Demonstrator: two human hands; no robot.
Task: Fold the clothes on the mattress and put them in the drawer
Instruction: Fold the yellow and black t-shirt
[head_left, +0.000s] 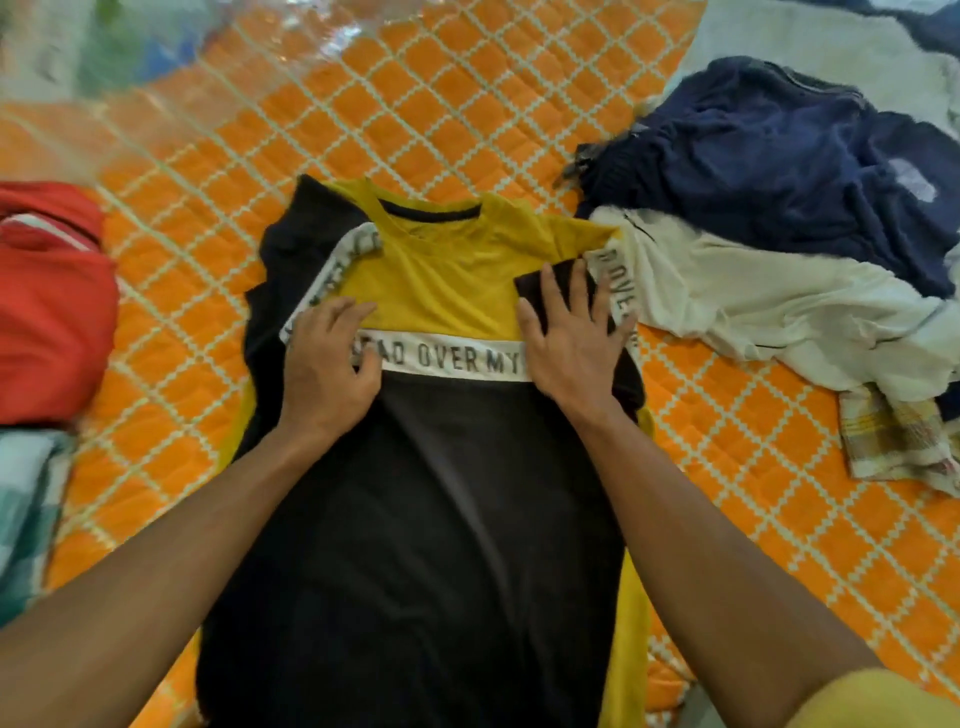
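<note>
Orange quilted mattress (218, 218) fills my view, with a yellow-and-black T-shirt (452, 467) laid flat on it in front of me, collar away from me. Both sleeves look folded inward over the chest. My left hand (327, 364) rests on the left sleeve with its fingers loosely bent and pinching nothing that I can see; my right hand (569, 338) presses the right sleeve down with a wide, flat grip. I judge this shirt about halfway folded: the lengthwise fold is left. A red garment (52, 301) at the left edge may be folded already. To the right, a navy garment (779, 171), a white one (753, 301) and a checked cloth (893, 436) lie crumpled, unfolded. No drawer is in view.
</note>
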